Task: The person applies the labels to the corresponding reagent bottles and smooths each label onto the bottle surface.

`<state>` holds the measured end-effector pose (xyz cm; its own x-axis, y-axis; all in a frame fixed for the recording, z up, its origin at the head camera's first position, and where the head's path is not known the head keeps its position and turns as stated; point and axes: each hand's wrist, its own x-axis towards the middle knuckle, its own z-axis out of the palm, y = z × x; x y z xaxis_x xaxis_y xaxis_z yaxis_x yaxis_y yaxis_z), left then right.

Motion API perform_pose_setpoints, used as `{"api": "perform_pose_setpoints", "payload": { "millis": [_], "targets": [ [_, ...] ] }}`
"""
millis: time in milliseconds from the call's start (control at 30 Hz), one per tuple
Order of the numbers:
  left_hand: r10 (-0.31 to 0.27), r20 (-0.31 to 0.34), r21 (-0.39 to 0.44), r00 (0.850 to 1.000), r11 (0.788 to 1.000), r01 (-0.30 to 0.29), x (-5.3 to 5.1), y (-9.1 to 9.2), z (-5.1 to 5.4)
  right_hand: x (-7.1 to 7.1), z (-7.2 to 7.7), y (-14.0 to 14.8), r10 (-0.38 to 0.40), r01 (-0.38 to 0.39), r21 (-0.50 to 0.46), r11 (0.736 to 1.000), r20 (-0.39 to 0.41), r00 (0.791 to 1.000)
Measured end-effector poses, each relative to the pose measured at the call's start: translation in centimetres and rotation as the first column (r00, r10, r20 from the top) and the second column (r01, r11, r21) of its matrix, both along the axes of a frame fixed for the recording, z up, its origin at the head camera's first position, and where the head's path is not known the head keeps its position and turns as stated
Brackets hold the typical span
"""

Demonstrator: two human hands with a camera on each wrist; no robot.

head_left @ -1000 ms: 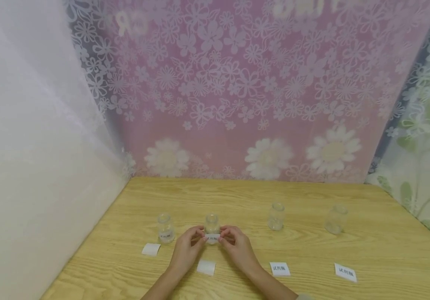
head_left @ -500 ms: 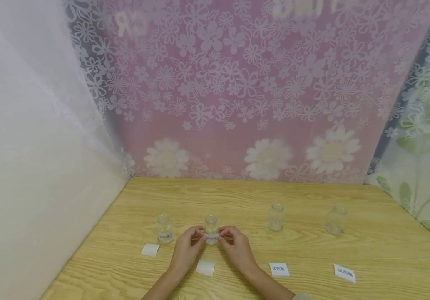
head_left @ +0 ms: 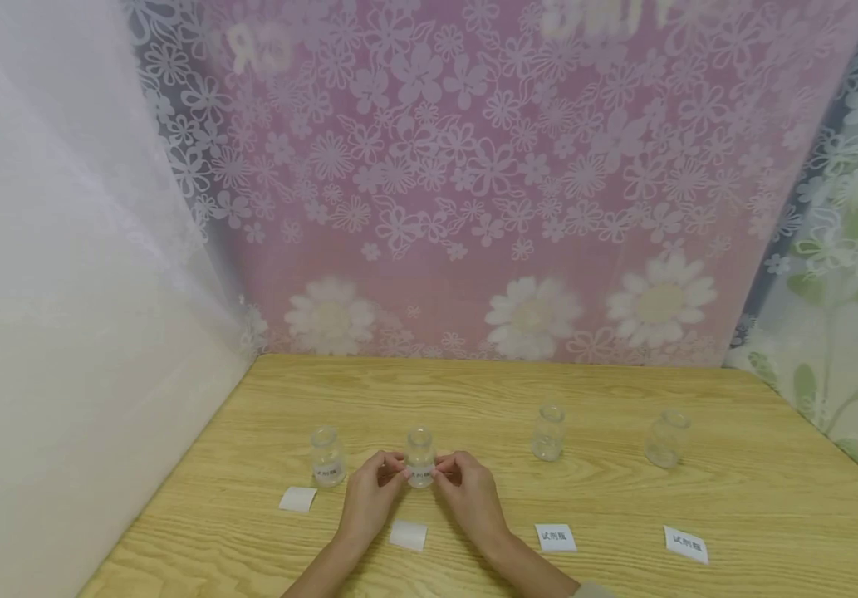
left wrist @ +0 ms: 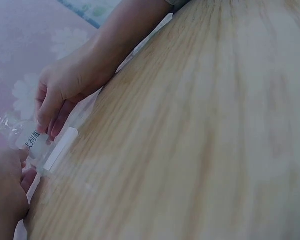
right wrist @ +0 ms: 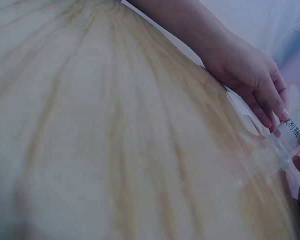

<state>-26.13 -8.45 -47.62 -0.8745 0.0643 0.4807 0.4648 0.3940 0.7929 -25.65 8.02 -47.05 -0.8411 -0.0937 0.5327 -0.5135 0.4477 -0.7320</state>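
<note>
Head view: left hand (head_left: 370, 501) and right hand (head_left: 472, 501) pinched the label (head_left: 420, 474), lengthwise level across the upright jar (head_left: 419, 453), mouth upward.

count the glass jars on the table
4: one jar between the left hand and right hand, the leftmost jar, a third jar farther right, and the rightmost jar.

The left hand (head_left: 369, 500) and right hand (head_left: 473, 500) are both bare. A pale greyish sleeve (head_left: 595, 591) (just its edge shows at the bottom of the head view) ends partway down the right forearm (head_left: 538, 566), leaving the rest uncovered.
</note>
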Motion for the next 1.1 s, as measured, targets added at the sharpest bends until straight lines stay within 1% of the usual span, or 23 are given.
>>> {"api": "perform_pose_setpoints", "payload": {
  "millis": [200,333,467,533,567,600,667,700,733,800,867,933,1033,1100],
  "targets": [
    [-0.003,0.047,0.05,0.999,0.999,0.001,-0.1,0.0,0.1,0.0,0.2,0.1,0.029,-0.028,-0.04,0.999,0.025,0.999],
    [-0.045,0.086,0.101,0.995,0.994,0.036,-0.1,-0.1,0.3,0.0,0.3,0.3,0.075,-0.068,-0.1,0.993,0.073,0.995],
    [-0.086,0.126,0.134,0.988,0.989,0.068,-0.2,-0.4,0.6,0.0,0.2,0.5,0.134,-0.116,-0.139,0.983,0.13,0.982],
    [-0.123,0.138,0.166,0.983,0.981,0.099,-0.3,-0.7,0.6,0.1,0.6,0.5,0.166,-0.141,-0.158,0.977,0.155,0.974],
    [-0.146,0.15,0.184,0.978,0.976,0.117,-0.4,-0.8,0.7,0.4,1.0,0.4,0.175,-0.151,-0.156,0.976,0.157,0.972],
    [-0.173,0.148,0.194,0.974,0.97,0.143,-0.5,-1.0,0.7,0.7,1.5,0.3,0.189,-0.163,-0.16,0.974,0.16,0.969],
    [-0.221,0.155,0.199,0.963,0.962,0.188,-0.7,-1.2,0.7,1.2,2.6,0.2,0.214,-0.188,-0.164,0.968,0.159,0.964],
    [-0.245,0.158,0.188,0.957,0.958,0.214,-0.8,-1.3,0.6,1.3,2.9,0.1,0.216,-0.191,-0.158,0.969,0.16,0.963],
    [-0.264,0.163,0.177,0.951,0.956,0.235,-0.8,-1.4,0.6,1.2,2.9,0.1,0.212,-0.19,-0.144,0.971,0.153,0.965],
    [-0.285,0.158,0.153,0.945,0.953,0.262,-1.0,-1.6,0.6,0.7,2.3,0.1,0.204,-0.187,-0.119,0.975,0.15,0.967],
    [-0.304,0.16,0.155,0.939,0.947,0.28,-1.2,-1.7,0.6,-0.2,1.2,0.1,0.184,-0.172,-0.09,0.981,0.142,0.973],
    [-0.319,0.165,0.182,0.933,0.94,0.289,-1.3,-1.7,0.6,-0.9,0.4,0.1,0.168,-0.159,-0.075,0.984,0.136,0.976],
    [-0.325,0.177,0.204,0.929,0.935,0.289,-1.6,-1.8,0.5,-1.2,0.1,0.0,0.176,-0.166,-0.084,0.983,0.122,0.977],
    [-0.326,0.186,0.217,0.927,0.934,0.285,-1.8,-1.8,0.5,-1.3,0.2,0.0,0.188,-0.179,-0.086,0.98,0.102,0.977]
  ]
}}
